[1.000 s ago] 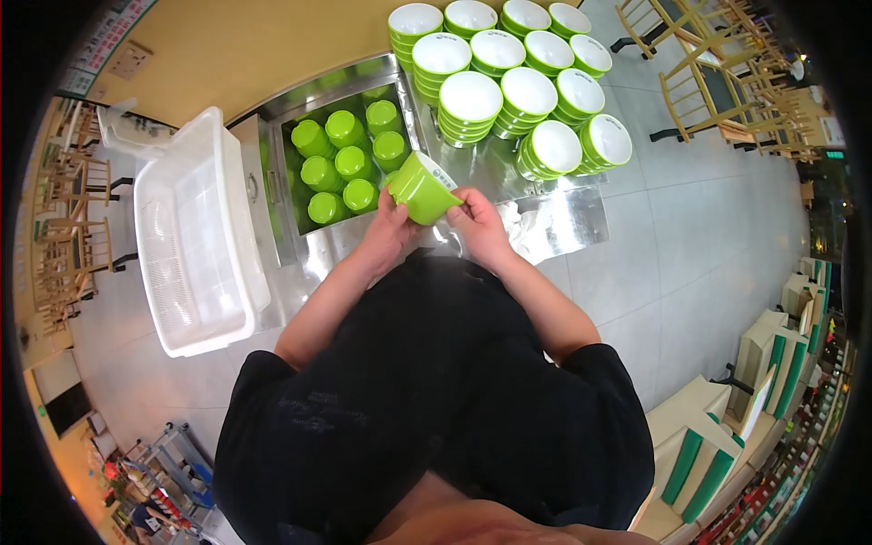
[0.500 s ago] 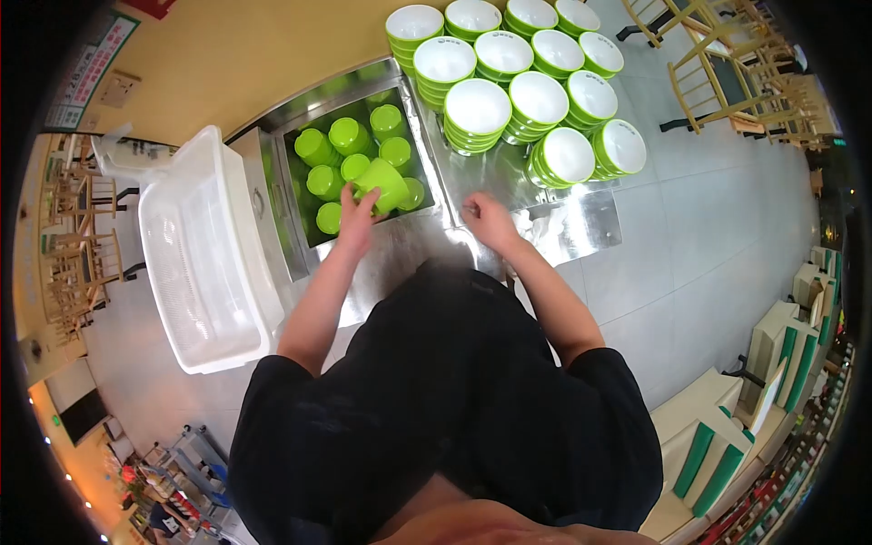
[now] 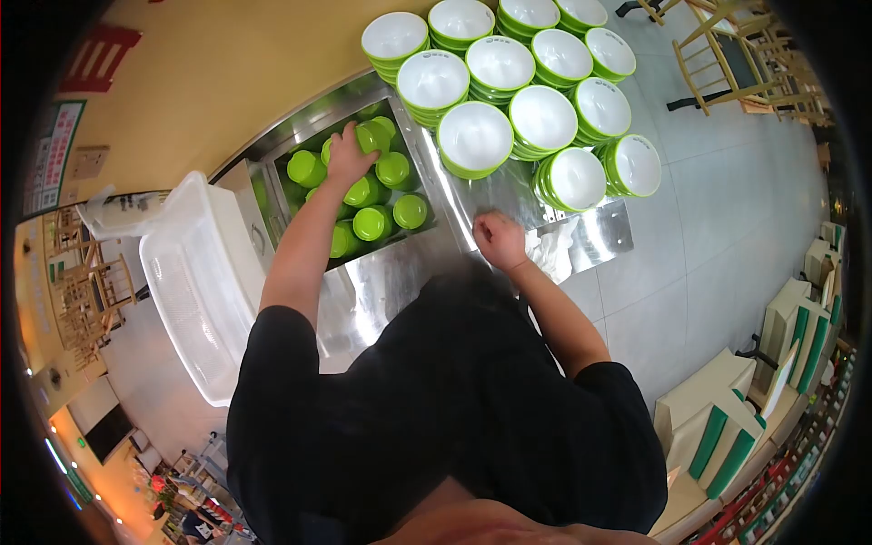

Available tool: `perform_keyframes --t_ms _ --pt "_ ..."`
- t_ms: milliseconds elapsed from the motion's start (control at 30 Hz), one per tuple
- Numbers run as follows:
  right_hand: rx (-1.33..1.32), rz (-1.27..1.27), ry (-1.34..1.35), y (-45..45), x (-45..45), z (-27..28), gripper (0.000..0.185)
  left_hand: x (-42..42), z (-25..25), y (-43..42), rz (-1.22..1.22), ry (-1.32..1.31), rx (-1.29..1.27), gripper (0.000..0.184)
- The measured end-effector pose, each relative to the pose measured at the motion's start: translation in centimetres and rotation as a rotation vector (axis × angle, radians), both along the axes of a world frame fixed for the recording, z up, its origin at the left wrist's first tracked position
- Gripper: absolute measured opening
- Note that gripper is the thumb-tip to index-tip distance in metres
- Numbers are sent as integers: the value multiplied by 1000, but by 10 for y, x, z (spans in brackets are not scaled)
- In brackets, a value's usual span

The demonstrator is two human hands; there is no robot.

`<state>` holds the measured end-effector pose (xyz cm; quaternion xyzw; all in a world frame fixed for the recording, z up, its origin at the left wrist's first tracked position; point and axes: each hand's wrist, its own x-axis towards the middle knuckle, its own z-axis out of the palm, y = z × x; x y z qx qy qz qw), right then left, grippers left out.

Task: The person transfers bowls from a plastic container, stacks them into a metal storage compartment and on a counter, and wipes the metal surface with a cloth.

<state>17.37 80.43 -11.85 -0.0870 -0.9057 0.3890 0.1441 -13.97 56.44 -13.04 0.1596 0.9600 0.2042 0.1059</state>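
My left hand reaches into the far part of a metal basin set in the counter, its fingers closed around a green cup. Other green cups stand close together in the basin, several with their bases up. My forearm hides part of them. Curled into a loose fist, my right hand rests by the counter's front edge, right of the basin, and no object shows in it. Stacks of green bowls with white insides stand beyond it.
A large white plastic crate is at the left of the basin. A yellow wall runs behind the counter. Wooden chairs stand at the upper right, and green-and-cream booth seats at the lower right.
My left hand, with a green cup, has moved from the basin's near side to its far side. More cups show along the near side. My right hand stays by the counter edge.
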Motion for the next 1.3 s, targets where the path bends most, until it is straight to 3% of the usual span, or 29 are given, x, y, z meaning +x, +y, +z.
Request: perform_keyframes --t_ms 133,567,767,833,867,1000,1300 --pt "-50 17 54 2 -2 -2 6 -24 -16 26 -97 -65 -261 100" --pt "-28 52 63 8 -8 1 10 -64 -75 57 -233 -227 -594 99" --pt "-8 68 68 8 -5 -2 11 -42 -103 33 -126 -13 -243 90" --pt "0 65 79 9 -5 -4 11 -21 -100 22 -115 140 -5 72" --pt "9 64 90 8 -4 -5 10 -7 -94 17 -118 143 -7 72" --pt "13 64 64 6 1 -5 8 90 -40 19 107 -37 466 38" --pt "80 97 97 3 3 -6 7 253 -24 7 47 -626 696 25"
